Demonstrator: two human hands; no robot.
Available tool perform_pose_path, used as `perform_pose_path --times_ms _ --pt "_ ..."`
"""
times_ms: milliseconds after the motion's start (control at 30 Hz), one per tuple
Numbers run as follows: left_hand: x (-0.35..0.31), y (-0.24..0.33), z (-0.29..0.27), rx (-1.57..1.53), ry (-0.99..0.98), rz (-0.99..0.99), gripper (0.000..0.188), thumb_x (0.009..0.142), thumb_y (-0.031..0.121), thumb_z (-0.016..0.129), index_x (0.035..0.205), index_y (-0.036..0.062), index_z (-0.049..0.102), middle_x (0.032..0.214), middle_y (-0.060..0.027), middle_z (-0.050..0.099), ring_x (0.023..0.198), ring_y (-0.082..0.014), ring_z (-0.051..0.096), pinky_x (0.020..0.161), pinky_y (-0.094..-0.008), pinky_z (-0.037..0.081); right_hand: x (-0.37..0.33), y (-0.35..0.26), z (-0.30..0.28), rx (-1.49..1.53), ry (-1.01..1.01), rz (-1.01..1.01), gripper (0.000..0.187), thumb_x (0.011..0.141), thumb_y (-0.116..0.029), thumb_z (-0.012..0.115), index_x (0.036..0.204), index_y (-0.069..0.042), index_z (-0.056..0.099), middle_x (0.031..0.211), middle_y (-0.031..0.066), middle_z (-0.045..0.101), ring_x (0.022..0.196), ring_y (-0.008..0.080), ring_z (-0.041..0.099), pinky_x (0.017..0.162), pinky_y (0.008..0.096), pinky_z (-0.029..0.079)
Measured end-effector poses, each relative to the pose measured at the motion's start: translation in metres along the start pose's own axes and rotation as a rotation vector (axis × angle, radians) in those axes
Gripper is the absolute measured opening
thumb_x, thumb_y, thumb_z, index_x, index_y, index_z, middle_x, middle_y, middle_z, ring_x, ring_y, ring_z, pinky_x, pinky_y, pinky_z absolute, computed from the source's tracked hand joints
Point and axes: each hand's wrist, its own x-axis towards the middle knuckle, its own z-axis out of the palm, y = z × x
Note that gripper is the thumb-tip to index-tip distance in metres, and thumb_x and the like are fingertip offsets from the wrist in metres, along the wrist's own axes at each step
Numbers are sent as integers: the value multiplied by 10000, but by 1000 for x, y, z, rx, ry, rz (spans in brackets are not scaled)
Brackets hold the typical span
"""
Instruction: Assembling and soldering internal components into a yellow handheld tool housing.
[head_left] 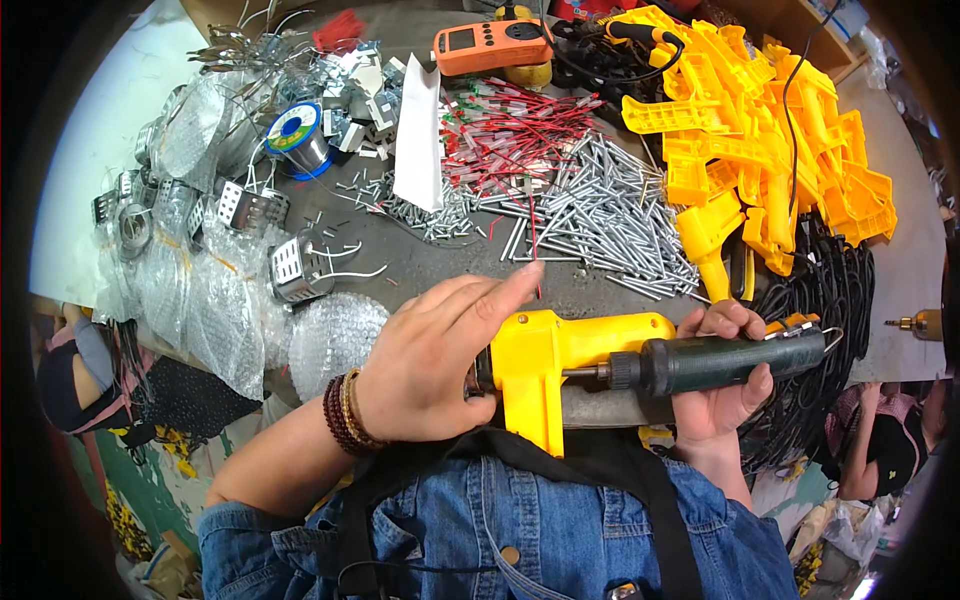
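Observation:
Close to my chest lies a yellow plastic tool housing (542, 372), with a pistol-like shape. Its left end is in my left hand (425, 355), whose fingers cover most of the dark part there. My right hand (722, 385) grips a dark green electric screwdriver (740, 360), held level and pointing left. The screwdriver's shaft runs against the housing's handle side; its tip is hidden by the plastic. Just beyond my hands are a heap of long silver screws (610, 220) and a pile of red-wired parts (505, 130).
Yellow housings (745, 130) are heaped at far right, above black cables (825, 310). Slotted metal heater parts (300, 270) and bubble wrap (225, 320) lie left. A solder spool (300, 140), white folded strip (418, 135) and orange meter (492, 47) stand farther back.

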Motion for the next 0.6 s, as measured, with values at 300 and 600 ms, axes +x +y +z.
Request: perform_pose_path --times_ms 300,600 --pt "-7 3 0 52 -1 -71 1043 583 100 767 1527 -16 339 1227 -148 674 1110 -368 598 999 -437 465 22 -23 4 57 14 36 462 843 -177 793 1255 -186 584 1164 2 594 1071 144 572 1148 454 359" --pt "-7 2 0 55 3 -51 1056 569 93 776 1523 -16 337 1242 -154 668 1098 -377 602 989 -443 470 30 -11 13 -8 66 41 387 835 -146 785 1175 -171 602 1150 8 566 1086 156 567 1161 438 355"
